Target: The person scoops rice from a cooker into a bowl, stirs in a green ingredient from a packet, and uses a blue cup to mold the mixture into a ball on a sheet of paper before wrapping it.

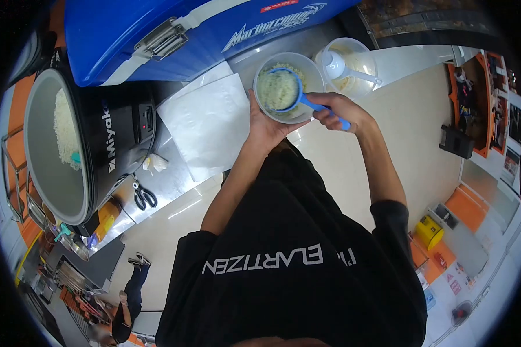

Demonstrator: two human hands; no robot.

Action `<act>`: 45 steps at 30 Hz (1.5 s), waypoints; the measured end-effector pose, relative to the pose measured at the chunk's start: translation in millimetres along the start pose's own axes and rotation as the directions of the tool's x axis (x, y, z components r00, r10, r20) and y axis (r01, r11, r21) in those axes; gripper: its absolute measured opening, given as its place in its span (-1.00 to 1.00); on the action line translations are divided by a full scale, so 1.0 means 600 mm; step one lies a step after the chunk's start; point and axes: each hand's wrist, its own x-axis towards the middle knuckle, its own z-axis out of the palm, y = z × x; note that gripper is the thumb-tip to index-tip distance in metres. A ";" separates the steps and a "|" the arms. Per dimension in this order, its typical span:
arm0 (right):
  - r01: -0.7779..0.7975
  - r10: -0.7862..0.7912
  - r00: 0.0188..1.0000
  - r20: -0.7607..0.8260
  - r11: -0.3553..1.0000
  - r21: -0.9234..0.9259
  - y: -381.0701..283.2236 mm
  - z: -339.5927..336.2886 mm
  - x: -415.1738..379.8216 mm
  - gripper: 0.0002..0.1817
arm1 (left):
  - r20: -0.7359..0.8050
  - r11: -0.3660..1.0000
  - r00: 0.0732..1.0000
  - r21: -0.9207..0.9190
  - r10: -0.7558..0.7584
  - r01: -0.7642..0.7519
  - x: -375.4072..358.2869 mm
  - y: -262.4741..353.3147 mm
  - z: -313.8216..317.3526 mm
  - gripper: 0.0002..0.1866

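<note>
My left hand (266, 130) holds a translucent round tub (314, 72) from below and the side, over the counter's front edge. My right hand (338, 111) is closed around the handle of a blue ladle (314, 104). The ladle's round bowl is inside the tub, full of pale, greenish-white grains (278, 89). More of the grains lie in the tub around it. Just beyond, a second translucent tub (362, 58) holds a white scoop (337, 65).
A large black Miyako rice cooker (118, 124) with white rice (66, 124) stands open at left. White paper sheets (208, 124), black scissors (145, 196) and a crumpled tissue (155, 163) lie on the steel counter. Behind is a blue cooler (214, 37). Another person (134, 289) is at lower left.
</note>
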 end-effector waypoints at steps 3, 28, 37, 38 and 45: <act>0.054 -0.056 0.998 -0.033 0.998 -0.036 0.015 -0.009 -0.030 -0.70 | -0.053 0.996 0.998 0.090 -0.024 0.029 -0.016 0.012 0.022 0.18; 0.165 -0.375 0.927 -0.016 0.443 -0.881 0.024 0.051 0.053 -0.64 | -0.037 0.977 0.993 0.178 -0.116 0.121 -0.028 0.039 -0.016 0.05; 0.150 -0.263 0.965 0.003 0.540 -0.828 0.009 0.006 0.118 -0.69 | 0.034 0.972 0.990 0.198 -0.137 0.127 -0.039 0.041 -0.005 -0.02; 0.144 -0.222 0.975 -0.022 0.701 -0.699 0.010 0.004 0.094 -0.65 | -0.017 0.964 0.993 0.239 -0.116 0.117 -0.037 0.042 -0.001 -0.03; 0.195 -0.238 0.962 -0.132 0.940 -0.278 0.024 0.014 -0.065 -0.49 | -0.160 0.972 0.980 0.181 -0.122 0.151 -0.050 0.045 0.031 -0.14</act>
